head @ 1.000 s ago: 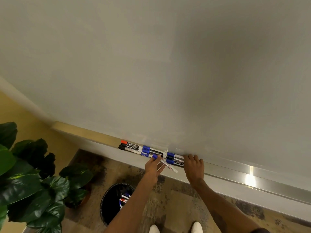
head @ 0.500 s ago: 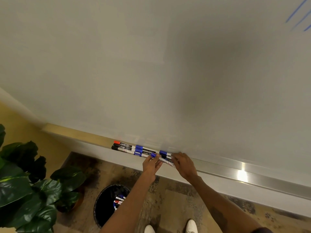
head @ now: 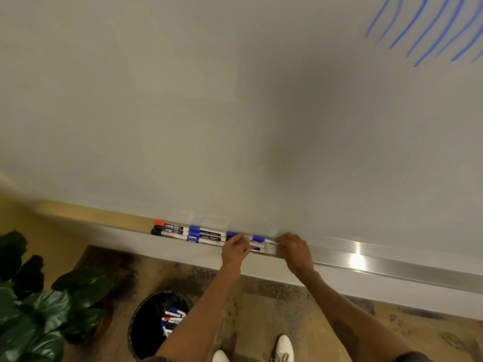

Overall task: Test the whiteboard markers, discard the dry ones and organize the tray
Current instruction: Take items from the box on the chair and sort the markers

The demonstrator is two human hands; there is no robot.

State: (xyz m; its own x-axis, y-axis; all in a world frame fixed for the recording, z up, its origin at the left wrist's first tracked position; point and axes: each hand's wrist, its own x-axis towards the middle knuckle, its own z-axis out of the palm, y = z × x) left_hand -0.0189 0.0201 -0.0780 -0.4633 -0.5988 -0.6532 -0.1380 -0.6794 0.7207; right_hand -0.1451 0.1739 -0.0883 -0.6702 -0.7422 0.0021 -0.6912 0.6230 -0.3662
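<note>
Whiteboard markers (head: 203, 235) with white barrels and red, black and blue caps, laid in tight rows on long silver metal tray (head: 392, 263), running leftward from the hands. One blue-capped marker (head: 258, 239) pinched at its ends, level with the ledge: left hand (head: 235, 250) curled on one end, right hand (head: 294, 250) on the other. Hands wider apart than half a second ago. Below, round black bin (head: 146, 322) holding more markers.

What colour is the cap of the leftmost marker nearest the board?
The cap is red; the head view shows it.
</note>
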